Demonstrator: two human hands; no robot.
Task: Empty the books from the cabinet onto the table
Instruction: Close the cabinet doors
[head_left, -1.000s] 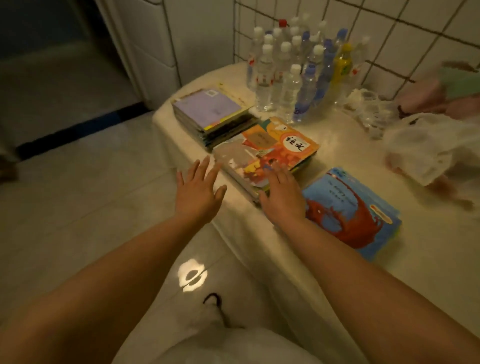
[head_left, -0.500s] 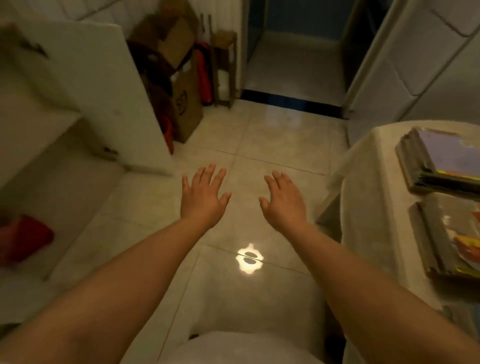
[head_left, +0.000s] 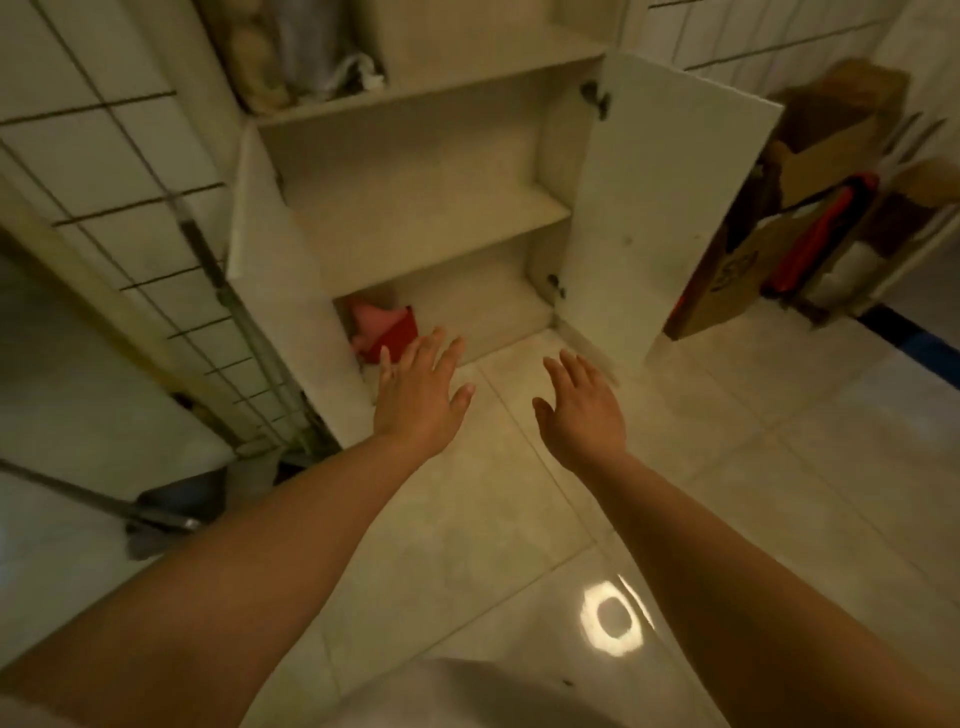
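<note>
Head view: cabinet (head_left: 415, 208) doors open, two upper shelves bare, one red item (head_left: 387, 330) bottom-left, likely the last book(s), count unclear. Probably light, stiff; take it by the near edge. Left hand (head_left: 421, 387) and right hand (head_left: 584, 410) grip spread, holding nothing

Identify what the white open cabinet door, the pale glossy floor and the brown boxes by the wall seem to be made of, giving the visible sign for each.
White open cabinet door: probably laminated or painted board; flat, smooth, matt, hung on dark hinges.
Pale glossy floor: likely polished ceramic or stone tile; thin joint lines and a sharp reflected light spot.
Brown boxes: apparently cardboard; dull tan, folded flaps, though blurred.
</note>
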